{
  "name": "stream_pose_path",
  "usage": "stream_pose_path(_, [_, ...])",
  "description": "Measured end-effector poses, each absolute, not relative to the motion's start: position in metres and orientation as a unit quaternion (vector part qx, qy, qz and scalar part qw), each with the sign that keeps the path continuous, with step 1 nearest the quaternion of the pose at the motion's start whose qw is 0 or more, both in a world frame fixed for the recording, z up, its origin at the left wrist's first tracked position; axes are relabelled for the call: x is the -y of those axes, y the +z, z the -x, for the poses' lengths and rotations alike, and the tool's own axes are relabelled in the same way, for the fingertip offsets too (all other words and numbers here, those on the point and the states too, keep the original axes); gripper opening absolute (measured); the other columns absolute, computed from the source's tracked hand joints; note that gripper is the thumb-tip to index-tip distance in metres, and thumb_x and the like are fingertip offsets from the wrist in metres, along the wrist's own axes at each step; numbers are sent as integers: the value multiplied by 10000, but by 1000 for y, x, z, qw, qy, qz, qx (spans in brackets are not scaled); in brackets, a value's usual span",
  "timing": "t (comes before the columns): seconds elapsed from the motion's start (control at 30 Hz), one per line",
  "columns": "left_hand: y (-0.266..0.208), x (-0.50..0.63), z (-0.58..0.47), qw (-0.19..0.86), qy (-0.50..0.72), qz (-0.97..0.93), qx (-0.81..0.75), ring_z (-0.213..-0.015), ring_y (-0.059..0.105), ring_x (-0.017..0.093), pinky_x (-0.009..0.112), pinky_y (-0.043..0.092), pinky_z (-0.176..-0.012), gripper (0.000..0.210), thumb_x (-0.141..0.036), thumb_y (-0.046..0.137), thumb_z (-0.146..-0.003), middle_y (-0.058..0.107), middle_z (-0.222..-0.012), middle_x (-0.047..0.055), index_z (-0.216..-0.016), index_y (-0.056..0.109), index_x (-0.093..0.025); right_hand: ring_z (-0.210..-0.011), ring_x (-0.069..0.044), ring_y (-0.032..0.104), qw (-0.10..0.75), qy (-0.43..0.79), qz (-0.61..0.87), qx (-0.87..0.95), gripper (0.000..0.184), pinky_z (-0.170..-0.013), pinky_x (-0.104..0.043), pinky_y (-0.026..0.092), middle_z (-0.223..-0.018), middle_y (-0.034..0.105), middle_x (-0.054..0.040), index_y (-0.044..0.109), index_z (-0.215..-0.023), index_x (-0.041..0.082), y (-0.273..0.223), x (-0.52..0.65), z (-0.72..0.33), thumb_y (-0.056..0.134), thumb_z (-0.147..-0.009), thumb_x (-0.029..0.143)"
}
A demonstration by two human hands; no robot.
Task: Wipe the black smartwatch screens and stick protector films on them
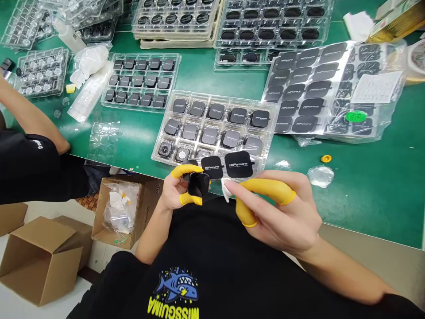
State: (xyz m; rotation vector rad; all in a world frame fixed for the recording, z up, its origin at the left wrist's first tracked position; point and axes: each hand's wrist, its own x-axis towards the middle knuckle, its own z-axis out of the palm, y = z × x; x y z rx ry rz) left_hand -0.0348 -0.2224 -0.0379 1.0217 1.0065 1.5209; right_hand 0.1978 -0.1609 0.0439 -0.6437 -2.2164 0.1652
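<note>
Between thumb and finger, my left hand (pixel 171 191) grips a smartwatch case (pixel 198 184), its glossy black screen turned up towards me. My right hand (pixel 282 212) pinches a small white wipe (pixel 226 190), a short way right of the watch. Yellow finger cots cover several fingertips on both hands. Just beyond my hands lie black square HiFuture films (pixel 238 165) on a clear strip, partly hidden by my fingers. Behind them is a clear plastic tray (pixel 272 116) of watch cases. Most of these bear HiFuture films; some in the front left row show their round backs.
Another filled tray (pixel 141 84) and more stacked trays (pixel 175 33) stand farther back. Sticker sheets (pixel 307 84) lie right, near a yellow finger cot (pixel 326 158) and a clear plastic lump (pixel 320 176). A co-worker's arm (pixel 36 115) reaches in left. Cardboard boxes (pixel 40 261) stand below.
</note>
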Motion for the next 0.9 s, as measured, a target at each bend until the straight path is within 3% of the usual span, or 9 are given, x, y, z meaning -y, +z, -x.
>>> stream_pose_path(0.1, [-36,221,36,480,631,-444,-417,-865,833,224,303,684,-781,778,-607,1087,-571,837,-1027,55,-1189,818,-219,-978,-274,698,405,70,224,884,544,-809,-418,585,-940,770,-79,752,-1427,180,44,157,-192,789,-912,8])
stream_pose_path(0.3, [-39,221,38,490,615,-451,-422,-902,807,223,301,652,-795,817,-660,1069,-562,832,-1058,61,-1206,823,-223,-1024,-247,706,325,31,140,935,241,-795,-393,516,-896,776,-52,792,-1242,154,54,148,-179,635,-1073,86])
stream_pose_path(0.47, [-40,220,37,501,608,-436,-435,-922,812,250,355,661,-891,812,-678,1060,-573,829,-1069,90,-1179,823,-192,-985,-203,687,313,31,64,947,228,-773,-371,486,-919,786,-40,815,-1171,118,59,139,-174,606,-1095,67])
stream_pose_path(0.6, [-42,221,34,538,618,-407,-404,-894,837,246,324,677,-832,792,-636,1081,-561,831,-1034,70,-1164,811,-198,-987,-179,685,300,29,17,953,262,-735,-357,492,-990,778,-56,823,-1064,144,62,134,-179,580,-1091,47])
stream_pose_path(0.73, [-43,227,36,579,609,-369,-396,-849,865,269,367,722,-807,766,-582,1088,-593,837,-987,58,-1188,781,-211,-995,-180,690,274,50,-4,960,319,-751,-356,533,-994,776,-51,821,-1053,185,69,137,-200,549,-1073,20])
stream_pose_path(0.83, [-43,230,40,580,602,-365,-410,-813,861,275,394,738,-783,801,-593,1094,-568,822,-943,55,-1194,774,-209,-984,-219,696,304,38,65,950,282,-748,-383,544,-970,761,-64,823,-1166,194,55,132,-244,681,-1002,15])
stream_pose_path(0.9, [-43,231,43,573,600,-374,-414,-800,855,275,400,740,-774,812,-609,1092,-560,816,-921,60,-1191,778,-206,-925,-244,682,351,-37,195,915,368,-768,-409,564,-936,753,-66,827,-1267,245,29,119,-287,778,-953,62])
